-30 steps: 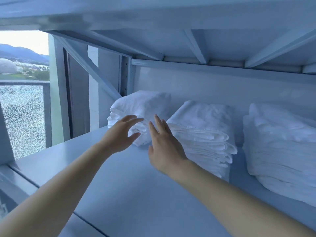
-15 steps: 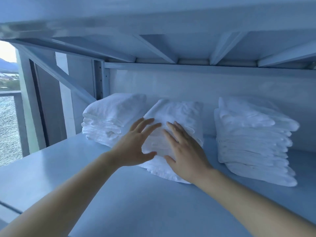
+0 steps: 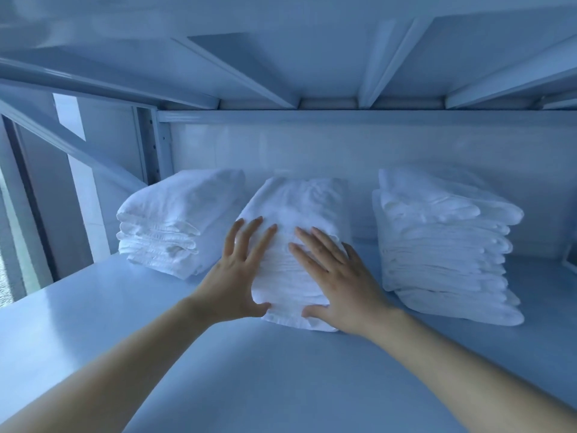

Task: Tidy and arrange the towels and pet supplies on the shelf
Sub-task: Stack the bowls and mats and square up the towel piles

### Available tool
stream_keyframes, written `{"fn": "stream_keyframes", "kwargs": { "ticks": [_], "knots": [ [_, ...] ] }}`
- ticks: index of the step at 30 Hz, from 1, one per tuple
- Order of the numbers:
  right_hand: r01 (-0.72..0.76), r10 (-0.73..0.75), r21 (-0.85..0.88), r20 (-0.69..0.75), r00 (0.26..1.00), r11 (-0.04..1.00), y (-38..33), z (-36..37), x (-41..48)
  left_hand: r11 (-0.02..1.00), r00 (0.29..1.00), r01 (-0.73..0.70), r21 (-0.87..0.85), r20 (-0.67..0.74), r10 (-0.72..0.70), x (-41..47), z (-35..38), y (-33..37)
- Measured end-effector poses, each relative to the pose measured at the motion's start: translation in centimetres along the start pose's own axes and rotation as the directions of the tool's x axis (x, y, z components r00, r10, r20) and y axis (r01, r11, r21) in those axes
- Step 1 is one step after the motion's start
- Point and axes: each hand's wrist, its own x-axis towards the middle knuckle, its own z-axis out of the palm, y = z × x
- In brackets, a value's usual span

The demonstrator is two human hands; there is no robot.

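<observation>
A: Both hands are on the middle towel stack (image 3: 296, 204) now, 1 of 3 white piles on the shelf (image 3: 281, 385). Where exactly does it sit?

B: Between the left stack (image 3: 175, 220) and the taller right stack (image 3: 437, 245), apart from both and toward the back wall. Its long axis runs away from the person, front to back (perhaps a touch skewed, though that's hard to be sure of through this wide lens).

A: And the fingers?

B: Released, nothing clenched. The left hand (image 3: 232, 276) lies flat on the stack's near-left corner, fingers (image 3: 262, 242) straight and spread. The right hand (image 3: 340, 285) is flat on the near face, fingers (image 3: 315, 245) fanned up over the folds. Both thumbs sit low by the bottom edge.

A: So which hand leads?

B: Neither is nearer; both touch. The stack lies straight ahead of the palms, so I'd judge a level push or squaring nudge along that axis comes next. Uneven pressure could twist it.
</observation>
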Motion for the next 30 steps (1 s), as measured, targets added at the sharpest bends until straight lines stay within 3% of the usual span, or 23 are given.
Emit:
{"fn": "stream_keyframes", "kwargs": {
  "ticks": [5,11,19,30],
  "knots": [
    [-0.018,0.017,0.031,0.048,0.999,0.999,1.9,0.1,0.0,0.997,0.998,-0.054,0.051,-0.014,0.055,1.5,1.0,0.5],
    [0.061,-0.059,-0.003,0.201,0.978,0.998,3.3,-0.7,-0.4,0.987,0.997,-0.063,0.149,-0.035,0.068,2.1,2.0,0.4],
    [0.045,-0.052,0.067,0.102,0.993,0.997,4.1,0.7,-0.3,0.959,0.992,-0.085,0.269,-0.064,0.106,2.9,1.9,0.0],
    [0.072,-0.077,0.145,0.029,0.997,0.987,1.5,2.9,2.9,0.954,0.993,-0.039,0.297,-0.096,0.071,1.5,0.5,-3.6]
  ]
}}
